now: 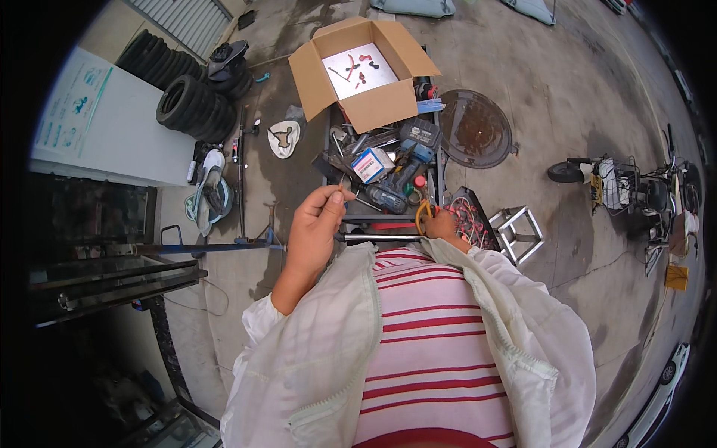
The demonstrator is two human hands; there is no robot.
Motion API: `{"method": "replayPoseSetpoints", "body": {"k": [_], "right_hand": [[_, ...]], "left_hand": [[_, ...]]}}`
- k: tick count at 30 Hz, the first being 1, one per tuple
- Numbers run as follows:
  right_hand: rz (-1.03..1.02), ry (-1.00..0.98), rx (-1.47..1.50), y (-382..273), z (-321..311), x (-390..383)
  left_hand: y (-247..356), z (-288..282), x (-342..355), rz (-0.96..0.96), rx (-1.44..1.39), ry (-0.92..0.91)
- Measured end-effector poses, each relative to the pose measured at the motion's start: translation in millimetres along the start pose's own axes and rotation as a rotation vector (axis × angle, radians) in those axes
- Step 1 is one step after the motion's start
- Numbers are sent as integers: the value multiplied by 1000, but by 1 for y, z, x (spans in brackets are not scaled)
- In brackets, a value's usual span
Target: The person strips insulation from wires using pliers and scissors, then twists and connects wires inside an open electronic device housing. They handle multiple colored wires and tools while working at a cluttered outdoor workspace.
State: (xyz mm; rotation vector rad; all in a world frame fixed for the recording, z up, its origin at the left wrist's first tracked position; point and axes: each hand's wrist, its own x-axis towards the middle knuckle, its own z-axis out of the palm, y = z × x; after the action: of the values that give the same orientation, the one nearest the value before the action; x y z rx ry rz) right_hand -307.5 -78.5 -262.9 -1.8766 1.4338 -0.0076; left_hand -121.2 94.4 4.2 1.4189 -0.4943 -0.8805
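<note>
Left hand [317,224] raised, thumb and fingertips [337,196] pinched narrow on a small thin metal piece [343,184], too small to identify. Just beyond those fingers: tool cart [441,160] piled with a cordless drill [399,183], small white-and-blue box [371,164] and loose hand tools. Right hand [442,222] low at the cart's near edge, fingers curled, touching yellow-handled pliers [423,213]; can't tell if it grips them. Open cardboard box [364,71] sits at the far end of the cart, well beyond both hands. Stacked tyres [190,104] far off to the left.
</note>
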Motion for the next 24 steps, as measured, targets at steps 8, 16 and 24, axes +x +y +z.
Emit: {"method": "replayPoseSetpoints", "body": {"k": [8, 16, 24], "right_hand": [[-186, -30, 86, -2, 2, 49], [-119, -91, -140, -14, -45, 40], [-66, -128, -340, -36, -18, 37]], "left_hand": [[-4, 7, 4, -63, 69, -64], [-16, 1, 4, -131, 85, -100], [-15, -15, 7, -185, 116, -26]]}}
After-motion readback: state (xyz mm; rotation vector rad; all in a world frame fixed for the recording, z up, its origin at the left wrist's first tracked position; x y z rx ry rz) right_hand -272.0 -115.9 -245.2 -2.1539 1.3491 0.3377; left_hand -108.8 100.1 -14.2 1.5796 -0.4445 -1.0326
